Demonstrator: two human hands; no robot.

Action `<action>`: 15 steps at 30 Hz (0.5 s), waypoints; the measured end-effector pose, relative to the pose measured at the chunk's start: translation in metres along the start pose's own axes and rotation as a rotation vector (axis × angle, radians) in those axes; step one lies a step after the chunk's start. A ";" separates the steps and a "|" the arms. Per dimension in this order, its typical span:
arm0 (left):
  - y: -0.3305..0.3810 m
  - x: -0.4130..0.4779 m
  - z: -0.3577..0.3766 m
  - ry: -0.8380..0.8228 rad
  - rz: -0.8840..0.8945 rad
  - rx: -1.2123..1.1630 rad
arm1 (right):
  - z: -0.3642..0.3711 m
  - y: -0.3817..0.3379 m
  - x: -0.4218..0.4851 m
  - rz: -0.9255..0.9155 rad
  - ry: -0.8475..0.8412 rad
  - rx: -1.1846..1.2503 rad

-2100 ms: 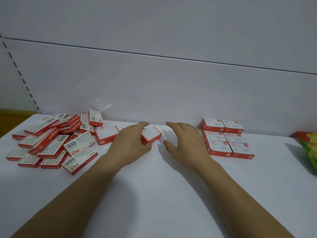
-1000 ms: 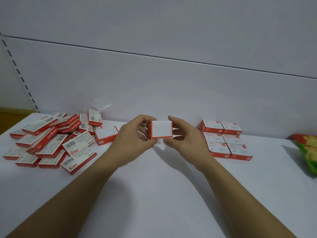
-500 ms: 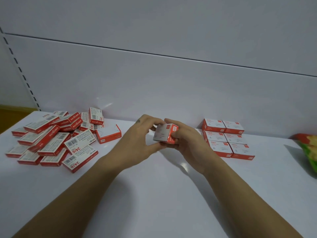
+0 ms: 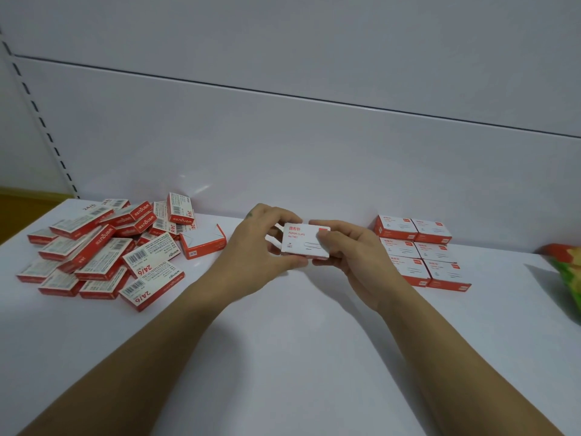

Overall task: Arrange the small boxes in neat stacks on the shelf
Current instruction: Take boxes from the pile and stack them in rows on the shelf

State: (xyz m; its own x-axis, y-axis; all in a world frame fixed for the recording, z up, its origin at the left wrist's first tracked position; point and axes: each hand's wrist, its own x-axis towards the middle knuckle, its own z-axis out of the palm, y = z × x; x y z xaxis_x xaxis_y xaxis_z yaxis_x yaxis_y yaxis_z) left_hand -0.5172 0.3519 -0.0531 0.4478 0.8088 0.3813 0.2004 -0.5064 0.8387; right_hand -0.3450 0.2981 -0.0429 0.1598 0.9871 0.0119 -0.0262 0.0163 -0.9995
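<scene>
Held box: a white, red-edged paper-clip box (image 4: 305,240) is held above the shelf (image 4: 283,357) between both hands; its printed face is turned toward the camera
Left hand: the left hand (image 4: 261,247) is curled round the left end of the held box; the thumb is set under the lower edge and the fingers are laid over the top edge
Right hand: the right hand (image 4: 352,256) is grasping the right end of the held box; the thumb is pressed on the printed face beside the red corner mark
Loose pile: red-and-white boxes (image 4: 103,247) are heaped at the left of the shelf, overlapping at mixed angles; some are marked 24/6
Single box: one box (image 4: 202,242) is lying just right of the pile, plain white face up
Arranged group: boxes (image 4: 421,250) are set touching in two columns at the right, against the back panel (image 4: 283,152); their stack height cannot be told
Right edge: a green, yellow and red package (image 4: 569,272) is partly shown
</scene>
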 end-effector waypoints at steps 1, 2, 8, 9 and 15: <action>0.000 0.000 0.000 0.000 0.000 -0.003 | 0.000 0.000 0.000 -0.002 0.000 0.010; -0.001 0.000 0.000 0.000 -0.001 -0.001 | 0.001 0.000 0.000 -0.002 0.000 0.019; -0.003 0.001 0.000 0.028 0.033 0.105 | 0.001 0.001 0.001 -0.045 0.048 -0.044; -0.004 0.001 0.000 0.033 0.039 0.138 | 0.002 0.001 0.001 -0.062 0.062 -0.076; -0.010 0.001 -0.006 0.025 0.194 0.376 | -0.001 -0.001 0.000 -0.167 0.070 -0.332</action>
State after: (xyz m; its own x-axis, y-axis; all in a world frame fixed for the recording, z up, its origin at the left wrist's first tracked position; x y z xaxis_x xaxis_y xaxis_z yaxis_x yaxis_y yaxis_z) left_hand -0.5236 0.3596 -0.0590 0.4882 0.6926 0.5310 0.4207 -0.7199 0.5521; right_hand -0.3441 0.2976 -0.0419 0.2021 0.9616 0.1854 0.3259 0.1125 -0.9387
